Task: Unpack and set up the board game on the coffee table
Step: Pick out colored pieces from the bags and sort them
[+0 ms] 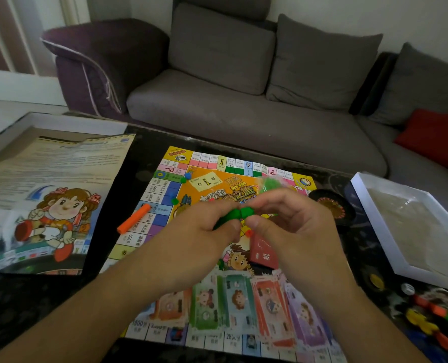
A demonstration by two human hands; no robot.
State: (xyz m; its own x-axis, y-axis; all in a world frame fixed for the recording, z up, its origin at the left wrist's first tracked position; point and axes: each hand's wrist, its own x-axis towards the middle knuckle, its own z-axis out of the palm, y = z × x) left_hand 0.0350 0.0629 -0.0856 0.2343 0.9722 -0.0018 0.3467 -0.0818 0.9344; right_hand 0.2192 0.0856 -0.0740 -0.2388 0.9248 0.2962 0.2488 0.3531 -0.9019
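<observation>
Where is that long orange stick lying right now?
In the head view, the orange stick lies on the left edge of the game board, left of the left hand, between the hands and the instruction sheet.

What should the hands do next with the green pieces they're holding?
Probably pull the green pieces apart or finish joining them, then lay them on the board beside the orange stick. Both the left hand and right hand pinch them above the board, and the orange one already lies there.
</observation>
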